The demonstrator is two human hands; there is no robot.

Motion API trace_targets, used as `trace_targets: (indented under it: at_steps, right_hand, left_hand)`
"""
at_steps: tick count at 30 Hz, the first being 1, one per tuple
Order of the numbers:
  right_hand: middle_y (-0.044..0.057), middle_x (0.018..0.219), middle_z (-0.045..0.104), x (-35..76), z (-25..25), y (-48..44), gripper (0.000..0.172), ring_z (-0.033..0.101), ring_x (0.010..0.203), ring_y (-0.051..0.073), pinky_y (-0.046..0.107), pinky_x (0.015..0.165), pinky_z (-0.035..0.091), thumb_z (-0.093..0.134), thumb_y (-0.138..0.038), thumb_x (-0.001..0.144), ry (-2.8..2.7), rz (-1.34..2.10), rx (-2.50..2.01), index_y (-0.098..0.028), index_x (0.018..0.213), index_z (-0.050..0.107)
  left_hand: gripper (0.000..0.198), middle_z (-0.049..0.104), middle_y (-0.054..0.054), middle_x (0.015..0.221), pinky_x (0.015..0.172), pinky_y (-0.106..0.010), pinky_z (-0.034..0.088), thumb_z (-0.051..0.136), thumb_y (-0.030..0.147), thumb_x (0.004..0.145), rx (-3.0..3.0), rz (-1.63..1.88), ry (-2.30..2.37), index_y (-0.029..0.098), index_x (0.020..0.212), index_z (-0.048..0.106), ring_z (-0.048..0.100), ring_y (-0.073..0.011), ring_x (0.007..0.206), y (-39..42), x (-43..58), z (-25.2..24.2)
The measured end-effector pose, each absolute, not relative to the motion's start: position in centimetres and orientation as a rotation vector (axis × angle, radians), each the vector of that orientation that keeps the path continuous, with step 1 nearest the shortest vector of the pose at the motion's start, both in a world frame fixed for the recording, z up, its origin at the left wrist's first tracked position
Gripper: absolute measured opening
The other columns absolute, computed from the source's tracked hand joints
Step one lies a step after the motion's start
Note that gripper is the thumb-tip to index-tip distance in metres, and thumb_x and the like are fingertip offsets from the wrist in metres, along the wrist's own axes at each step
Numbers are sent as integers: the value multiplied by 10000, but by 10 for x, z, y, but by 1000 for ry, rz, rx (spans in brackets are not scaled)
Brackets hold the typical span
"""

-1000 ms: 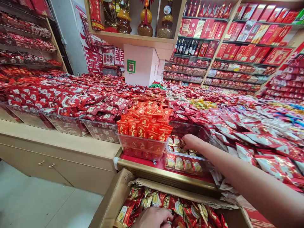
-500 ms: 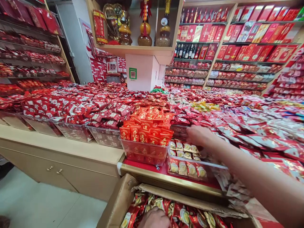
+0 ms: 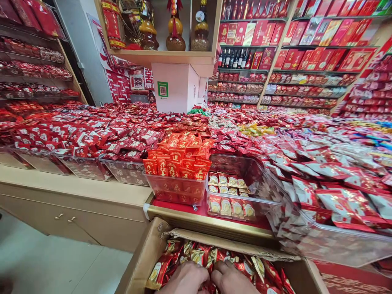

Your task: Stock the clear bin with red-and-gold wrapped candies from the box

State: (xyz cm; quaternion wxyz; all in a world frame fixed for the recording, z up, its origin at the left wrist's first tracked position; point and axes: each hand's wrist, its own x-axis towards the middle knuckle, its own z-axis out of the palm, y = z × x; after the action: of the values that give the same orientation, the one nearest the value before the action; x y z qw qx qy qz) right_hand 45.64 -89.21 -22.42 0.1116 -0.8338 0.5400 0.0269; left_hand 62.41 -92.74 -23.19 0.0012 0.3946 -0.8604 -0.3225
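Note:
My left hand and my right hand are side by side, low inside an open cardboard box. Their fingers curl down among red and gold snack packets; the fingertips are hidden, so what they grip does not show. Beyond the box stands a clear plastic bin. Its front and left part hold neat rows of the same kind of packet, while its back and right part show bare plastic.
A bin of orange-red packets stands left of the partly filled one. To the right is a bin heaped with red and white packets. A gold-edged counter runs behind the box. Shelves with boxes and bottles rise behind.
My right hand has come down from the back of the clear bin into the cardboard box, beside my left hand. The view has shifted slightly, and the whole bin now shows.

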Motion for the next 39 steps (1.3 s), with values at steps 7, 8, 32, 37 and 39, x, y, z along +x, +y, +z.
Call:
trace_targets:
  at_steps: [7, 8, 32, 37, 39]
  right_hand:
    - [48, 794, 662, 455, -212, -892, 203, 580, 789, 218, 295, 799, 417, 674, -178, 535, 1501, 128, -2179, -177, 736, 645]
    - [39, 765, 661, 455, -212, -891, 128, 581, 762, 207, 292, 797, 414, 643, -162, 551, 1498, 105, -2190, -182, 678, 639]
    - [-48, 533, 535, 451, -171, -894, 319, 463, 412, 69, 200, 407, 403, 619, -466, 680, 1277, -1074, -860, -163, 682, 519]
    - [-38, 636, 587, 451, -171, -892, 285, 510, 546, 72, 191, 528, 424, 680, -382, 655, 1214, -1072, -833, -176, 800, 548]
    - [-24, 689, 604, 452, -172, -892, 296, 524, 619, 88, 210, 589, 434, 708, -344, 633, 1178, -1062, -848, -175, 809, 541]
  left_hand:
    - [185, 689, 4, 769, 606, -255, 412, 482, 249, 745, 1310, -1089, -2526, 269, 852, 632, 603, -184, 719, -921, 624, -195]
    - [193, 689, 5, 772, 610, -255, 415, 467, 240, 755, 1298, -1111, -2503, 268, 860, 627, 603, -180, 715, -922, 623, -192]
    - [613, 613, 5, 739, 535, -213, 426, 670, 301, 671, 905, -2116, -1289, 173, 1197, 382, 524, -88, 580, -914, 606, -184]
    - [505, 616, 1, 719, 525, -193, 414, 643, 330, 701, 971, -1965, -1256, 153, 1141, 469, 490, -67, 532, -915, 605, -185]
    - [517, 620, -3, 711, 517, -189, 394, 645, 339, 700, 994, -1946, -1250, 149, 1145, 466, 481, -69, 526, -917, 606, -184]
